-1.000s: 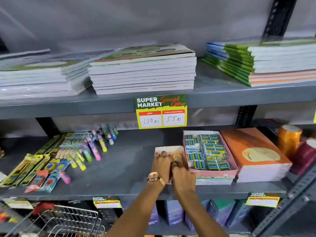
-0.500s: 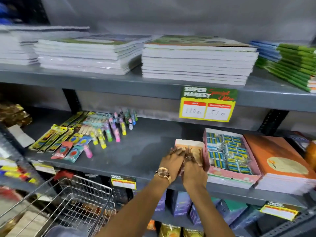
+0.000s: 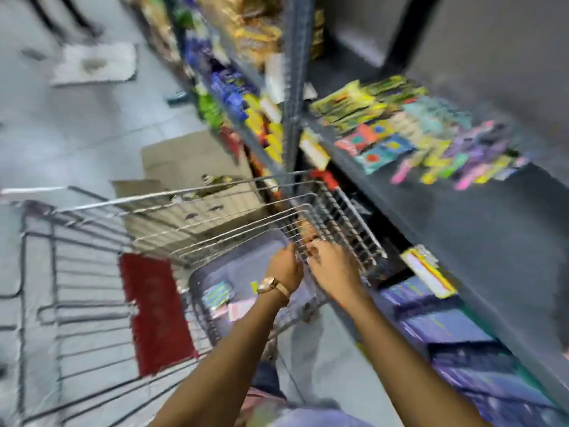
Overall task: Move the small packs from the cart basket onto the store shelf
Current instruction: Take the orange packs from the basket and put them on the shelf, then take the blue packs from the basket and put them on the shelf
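The view is blurred. The wire cart basket [image 3: 197, 192] stands left of the grey store shelf [image 3: 462, 217]. Inside the cart lies a grey bin [image 3: 240, 260] with small packs: a teal one [image 3: 219, 292] and a pink one [image 3: 241, 309]. My left hand [image 3: 284, 268], wearing a watch, and my right hand [image 3: 334, 272] hover side by side over the basket's far right corner. Both look empty, with fingers loosely apart. Colourful stationery packs [image 3: 400, 134] lie on the shelf further back.
A red flap [image 3: 157, 312] hangs on the cart's near side. A cardboard box [image 3: 184, 158] sits on the floor beyond the cart. Purple boxes [image 3: 446, 328] fill the lower shelf, under a yellow price tag [image 3: 428, 272]. A person's legs [image 3: 61, 20] stand far up the aisle.
My hands left the small box on the shelf and dropped to the cart basket. The view swung left and down, away from the notebooks.
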The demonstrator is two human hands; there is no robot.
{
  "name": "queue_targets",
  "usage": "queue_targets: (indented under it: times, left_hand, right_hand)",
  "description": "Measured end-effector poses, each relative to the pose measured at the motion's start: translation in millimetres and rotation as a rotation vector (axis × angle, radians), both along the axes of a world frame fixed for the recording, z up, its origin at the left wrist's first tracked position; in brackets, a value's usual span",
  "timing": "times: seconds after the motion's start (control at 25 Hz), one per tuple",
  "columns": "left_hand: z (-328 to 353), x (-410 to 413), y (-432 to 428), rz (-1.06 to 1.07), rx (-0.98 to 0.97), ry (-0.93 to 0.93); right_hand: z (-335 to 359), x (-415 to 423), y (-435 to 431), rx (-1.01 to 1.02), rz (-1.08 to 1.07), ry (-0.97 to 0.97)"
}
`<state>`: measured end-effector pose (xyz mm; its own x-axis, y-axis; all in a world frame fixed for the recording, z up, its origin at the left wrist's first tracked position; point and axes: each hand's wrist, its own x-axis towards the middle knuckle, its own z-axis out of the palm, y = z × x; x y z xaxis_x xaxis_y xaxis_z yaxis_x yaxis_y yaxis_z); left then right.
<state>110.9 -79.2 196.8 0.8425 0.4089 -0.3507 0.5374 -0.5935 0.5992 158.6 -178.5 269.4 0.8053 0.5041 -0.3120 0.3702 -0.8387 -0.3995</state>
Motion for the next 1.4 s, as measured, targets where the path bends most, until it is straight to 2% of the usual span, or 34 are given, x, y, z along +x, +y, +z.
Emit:
queue_targets:
  times: [0.12, 0.2, 0.32, 0.44, 0.56, 0.8, 0.88, 1.0, 1.12, 1.24, 1.32, 1.4]
  left_hand:
    - [-69.0, -70.2, 48.6, 0.359, -0.186, 0.312]
    - [-111.2, -105.2, 72.7, 0.488, -0.267, 0.388]
    - [-151.3, -132.3, 88.0, 0.482, -0.272, 0.468]
    - [-185.0, -139.2, 103.7, 0.377, -0.077, 0.543]
    - [-214.7, -128.7, 119.3, 0.214, 0.141, 0.495]
    - [-234.4, -106.5, 133.3, 0.142, 0.392, 0.448]
    - [-231.1, -102.8, 136.5, 0.161, 0.372, 0.45]
    - [-211.8, -92.7, 137.2, 0.322, 0.146, 0.397]
    - [-178.7, -77.0, 129.8, 0.524, -0.142, 0.33]
    - [-128.8, -50.7, 110.7, 0.751, -0.591, 0.165]
    - [-84.1, -32.9, 92.3, 0.747, -0.711, 0.013]
    - [-30.0, -21.9, 69.3, 0.666, -0.736, -0.151]
  right_hand:
    - [-62.3, -17.5, 63.8, -0.206, 0.303, 0.188]
    - [-115.0, -30.9, 99.7, -0.356, 0.487, 0.264]
    - [-173.6, -43.0, 118.8, -0.492, 0.59, 0.3]
    - [-221.6, -51.1, 119.2, -0.497, 0.434, 0.219]
    - [-261.2, -45.5, 104.3, -0.489, 0.306, 0.101]
    - [-286.5, -12.7, 94.6, -0.549, 0.572, -0.045]
    - [-280.5, -5.1, 93.4, -0.553, 0.497, 0.06]
    - [-261.0, 10.6, 94.4, -0.412, 0.227, 0.343]
    - [-225.9, 25.2, 93.6, -0.302, 0.061, 0.35]
    - [-175.0, 44.8, 76.9, -0.099, -0.145, 0.379]
    - [-126.5, 55.1, 55.4, 0.108, -0.309, 0.419]
    - [-70.2, 55.4, 20.3, 0.376, -0.477, 0.477]
